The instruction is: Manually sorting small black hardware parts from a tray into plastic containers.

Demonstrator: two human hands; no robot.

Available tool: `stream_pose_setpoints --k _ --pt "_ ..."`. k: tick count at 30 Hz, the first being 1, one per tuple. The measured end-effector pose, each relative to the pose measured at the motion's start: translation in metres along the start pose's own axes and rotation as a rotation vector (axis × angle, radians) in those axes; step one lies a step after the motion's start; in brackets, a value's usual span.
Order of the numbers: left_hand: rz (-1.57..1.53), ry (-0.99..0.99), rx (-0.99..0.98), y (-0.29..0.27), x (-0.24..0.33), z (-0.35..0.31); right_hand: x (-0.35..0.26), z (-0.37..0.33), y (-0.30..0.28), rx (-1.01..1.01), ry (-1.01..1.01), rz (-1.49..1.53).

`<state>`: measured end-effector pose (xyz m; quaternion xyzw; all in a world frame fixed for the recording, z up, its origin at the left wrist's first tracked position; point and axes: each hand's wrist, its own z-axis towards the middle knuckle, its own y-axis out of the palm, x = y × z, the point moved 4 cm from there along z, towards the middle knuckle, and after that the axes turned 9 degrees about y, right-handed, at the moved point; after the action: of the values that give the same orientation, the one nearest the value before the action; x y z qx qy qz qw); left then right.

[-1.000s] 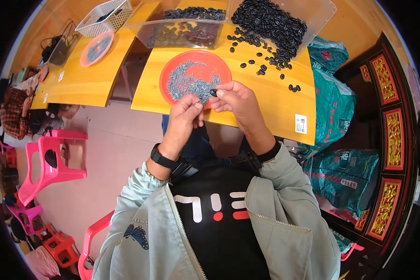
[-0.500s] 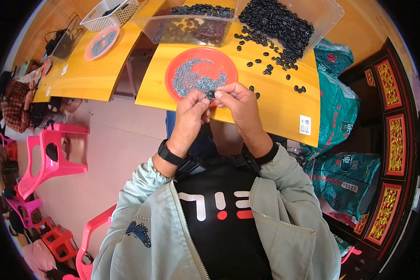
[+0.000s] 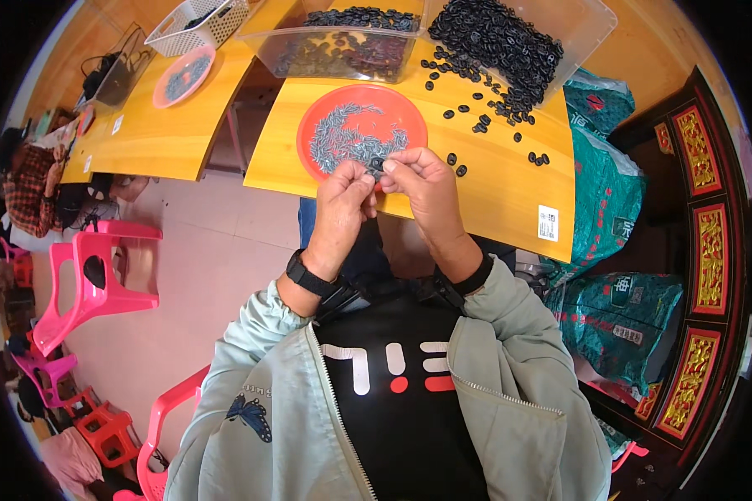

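My right hand (image 3: 429,185) pinches a small black oval piece (image 3: 377,164) between thumb and fingers, over the near rim of a red round plate (image 3: 415,115). Against that piece, my left hand (image 3: 342,200) is closed in a pinch. Whatever lies between its fingertips is too small to make out. Many slim grey screw-like pieces (image 3: 330,144) lie on the plate, spread in a curve, with bare red showing in its middle and right part.
Behind the plate stands a clear plastic bin (image 3: 342,58) of black pieces. A second clear bin (image 3: 572,50) spills black pieces (image 3: 480,123) across the yellow table (image 3: 501,192). Green sacks (image 3: 602,192) stand right; a pink stool (image 3: 92,275) stands left. Another person (image 3: 33,184) sits far left.
Both hands stay almost in place over the plate's near edge. The black oval piece has shifted slightly between the fingertips and shows a little more.
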<state>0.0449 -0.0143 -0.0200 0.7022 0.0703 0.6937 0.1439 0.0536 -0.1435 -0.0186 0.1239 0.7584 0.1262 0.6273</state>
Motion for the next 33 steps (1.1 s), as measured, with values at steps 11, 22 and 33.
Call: stream_pose_setpoints --k 11,22,33 --pt "0.023 -0.022 0.016 -0.0011 0.0023 -0.0001 -0.0011 -0.0001 0.0001 -0.052 -0.047 -0.063" --pt "0.070 0.007 0.043 -0.0028 0.0019 -0.0020 -0.0025 -0.0028 -0.0008 -0.097 -0.095 -0.194" --pt "0.012 0.011 0.034 -0.0038 -0.0005 0.0001 -0.0003 -0.0067 0.0071 -0.209 -0.071 -0.104"
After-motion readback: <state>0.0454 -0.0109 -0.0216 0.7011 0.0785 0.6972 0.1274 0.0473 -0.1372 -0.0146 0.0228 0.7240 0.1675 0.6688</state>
